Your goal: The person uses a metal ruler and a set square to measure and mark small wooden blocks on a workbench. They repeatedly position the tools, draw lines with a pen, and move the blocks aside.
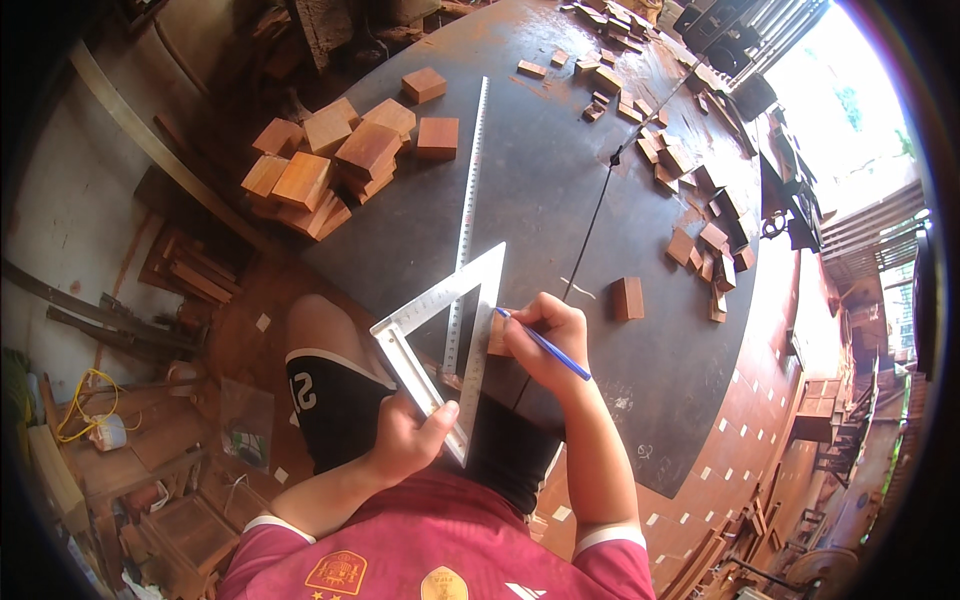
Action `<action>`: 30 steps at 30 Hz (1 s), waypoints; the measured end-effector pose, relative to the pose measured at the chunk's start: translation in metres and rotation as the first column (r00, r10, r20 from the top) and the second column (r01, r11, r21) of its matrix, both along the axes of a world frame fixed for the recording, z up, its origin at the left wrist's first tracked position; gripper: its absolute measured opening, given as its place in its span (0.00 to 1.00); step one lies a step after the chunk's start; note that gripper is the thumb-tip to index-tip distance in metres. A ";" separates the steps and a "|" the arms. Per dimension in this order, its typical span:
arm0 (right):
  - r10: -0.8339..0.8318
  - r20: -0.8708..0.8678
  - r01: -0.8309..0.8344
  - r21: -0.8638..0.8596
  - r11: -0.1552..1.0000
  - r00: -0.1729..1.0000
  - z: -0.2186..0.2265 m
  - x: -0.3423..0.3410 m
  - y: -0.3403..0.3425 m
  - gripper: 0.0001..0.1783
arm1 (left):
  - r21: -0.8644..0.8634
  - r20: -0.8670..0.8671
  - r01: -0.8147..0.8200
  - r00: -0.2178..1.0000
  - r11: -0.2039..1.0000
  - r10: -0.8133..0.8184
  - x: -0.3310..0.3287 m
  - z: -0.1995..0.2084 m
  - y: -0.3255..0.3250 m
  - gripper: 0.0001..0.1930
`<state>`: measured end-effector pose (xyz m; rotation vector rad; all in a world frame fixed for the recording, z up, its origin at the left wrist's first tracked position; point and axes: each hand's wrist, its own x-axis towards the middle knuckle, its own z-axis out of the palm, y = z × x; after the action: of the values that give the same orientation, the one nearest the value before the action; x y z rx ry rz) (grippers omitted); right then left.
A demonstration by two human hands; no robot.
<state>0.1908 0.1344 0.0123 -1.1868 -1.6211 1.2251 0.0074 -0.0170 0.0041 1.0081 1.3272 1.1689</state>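
My left hand (412,438) is closed on the thick edge of a silver triangular set square (483,300), which is held above the near edge of the dark table. In my right hand (552,340) is a blue pen (560,358), its tip close to the square's slanted side. A small wooden block (497,338) shows between the square and my right fingers; most of it is hidden by the hand. Beneath the square lies a long steel ruler (470,190), pointing away from me. A single wooden block (628,298) stands to the right of my right hand.
A pile of reddish-brown wooden blocks (305,180) sits at the table's left edge. Many offcuts (700,240) are strewn along the right side. A dark cord (597,215) crosses the tabletop (540,150). Lower left, a cabinet (185,530) stands near a yellow cord (88,385).
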 end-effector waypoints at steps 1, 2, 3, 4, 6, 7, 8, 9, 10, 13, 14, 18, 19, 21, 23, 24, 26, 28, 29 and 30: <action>0.002 0.003 -0.002 -0.006 1.000 1.000 0.001 0.000 0.000 0.14 | -0.003 0.003 -0.003 1.000 1.000 0.003 0.000 0.000 -0.001 0.07; 0.002 -0.012 -0.002 -0.004 1.000 1.000 0.001 0.000 0.000 0.14 | -0.007 0.005 -0.005 1.000 1.000 0.006 0.001 -0.001 -0.001 0.07; 0.002 -0.026 -0.002 -0.002 1.000 1.000 0.001 0.000 0.000 0.14 | 0.020 -0.003 -0.022 1.000 1.000 0.022 0.002 0.000 -0.001 0.07; 0.002 -0.040 -0.002 0.000 1.000 0.999 0.000 -0.001 0.000 0.14 | 0.047 -0.011 -0.039 0.999 0.998 0.039 0.004 0.000 -0.001 0.07; 0.008 -0.023 -0.008 0.014 1.000 1.000 0.001 0.000 -0.001 0.15 | 0.081 -0.022 -0.056 0.998 0.995 0.057 0.005 -0.001 -0.003 0.08; 0.011 -0.015 -0.011 0.020 1.000 1.000 0.002 0.000 -0.001 0.15 | 0.090 -0.025 -0.057 0.998 0.994 0.060 0.005 -0.003 -0.004 0.08; 0.011 -0.022 -0.011 0.016 1.000 1.000 0.002 0.000 -0.001 0.15 | 0.099 -0.028 -0.059 0.998 0.993 0.062 0.006 -0.004 -0.004 0.08; 0.011 -0.028 -0.011 0.011 1.000 1.000 0.002 0.000 -0.001 0.15 | 0.094 -0.023 -0.062 0.998 0.994 0.064 0.007 -0.004 -0.005 0.08; 0.011 -0.035 -0.011 0.007 1.000 0.999 0.002 0.000 -0.001 0.16 | 0.089 -0.018 -0.064 0.998 0.994 0.066 0.008 -0.003 -0.005 0.08; 0.012 -0.029 -0.012 0.008 1.000 1.000 0.001 0.000 -0.001 0.16 | 0.108 -0.029 -0.066 0.997 0.992 0.069 0.009 -0.005 -0.006 0.07; 0.012 -0.026 -0.012 0.007 1.000 1.000 0.000 0.000 -0.001 0.16 | 0.119 -0.037 -0.065 0.997 0.991 0.070 0.009 -0.007 -0.007 0.06; 0.013 -0.031 -0.013 0.017 1.000 0.999 -0.001 0.000 0.000 0.16 | 0.105 -0.044 -0.062 0.997 0.993 0.067 0.010 -0.009 -0.007 0.06; 0.013 -0.035 -0.013 0.023 1.000 0.999 -0.001 -0.001 0.000 0.16 | 0.102 -0.052 -0.062 0.996 0.993 0.067 0.010 -0.010 -0.007 0.06; 0.012 -0.021 -0.011 0.037 0.999 1.000 0.000 0.000 0.000 0.16 | 0.100 -0.062 -0.063 0.996 0.993 0.069 0.010 -0.009 -0.008 0.06; 0.013 -0.015 -0.012 0.037 0.999 1.000 0.001 -0.001 0.000 0.16 | 0.100 -0.069 -0.066 0.995 0.993 0.073 0.011 -0.006 -0.007 0.06; 0.015 -0.017 -0.014 0.030 0.999 1.000 0.002 -0.001 0.000 0.16 | 0.094 -0.069 -0.070 0.995 0.993 0.077 0.011 -0.006 -0.007 0.06; 0.017 -0.019 -0.017 0.027 1.000 1.000 0.002 -0.002 0.000 0.15 | 0.084 -0.067 -0.078 0.994 0.993 0.083 0.011 -0.006 -0.006 0.06; 0.018 -0.019 -0.017 0.033 0.999 1.000 0.002 -0.002 -0.001 0.14 | 0.094 -0.078 -0.070 0.994 0.993 0.077 0.011 -0.006 -0.006 0.07; 0.021 -0.058 -0.020 0.007 1.000 0.998 0.002 -0.002 -0.001 0.15 | 0.100 -0.083 -0.064 0.994 0.993 0.073 0.011 -0.005 -0.005 0.07; 0.022 -0.098 -0.024 -0.018 1.000 0.995 0.001 -0.002 -0.001 0.15 | 0.099 -0.086 -0.060 0.994 0.993 0.068 0.011 -0.005 -0.005 0.07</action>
<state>0.1887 0.1331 0.0128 -1.1050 -1.5584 1.2958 0.0181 -0.0222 -0.0007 1.1051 1.3930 1.2592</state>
